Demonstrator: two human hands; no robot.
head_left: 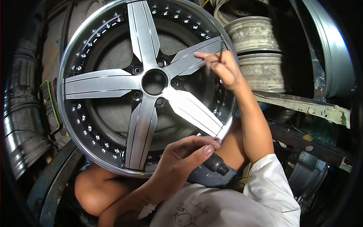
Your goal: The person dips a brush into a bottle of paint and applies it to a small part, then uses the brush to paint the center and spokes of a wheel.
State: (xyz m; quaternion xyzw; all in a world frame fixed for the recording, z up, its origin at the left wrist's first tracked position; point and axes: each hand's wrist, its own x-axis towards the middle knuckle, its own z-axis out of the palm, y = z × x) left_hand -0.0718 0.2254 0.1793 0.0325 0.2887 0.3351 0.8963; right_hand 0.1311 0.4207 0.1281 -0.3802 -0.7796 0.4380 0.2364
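Evidently the work in hand was fine detailing on the wheel (102, 84), which stood tilted on its edge against the person's bare knee (94, 189), face toward the camera. The right hand (227, 70) lay on the upper right spoke (189, 58), its fingers (199, 55) pinched together, seemingly around something very thin, though what it was could not be told. Its tips touched the spoke beside a dark pinstripe. The left hand (181, 159) hung below the rim, its fingers curled round a small dark bottle (216, 164) with the thumb pressed along it and the nozzle pointing right.

The next move probably called for a steady stroke along that stripe, with the bottle near for a refill. Worn rims (257, 36) were stacked close behind the right hand, and a polished barrel (19, 132) crowded the left side. This left little elbow room, and the wheel had only the knee to brace it.
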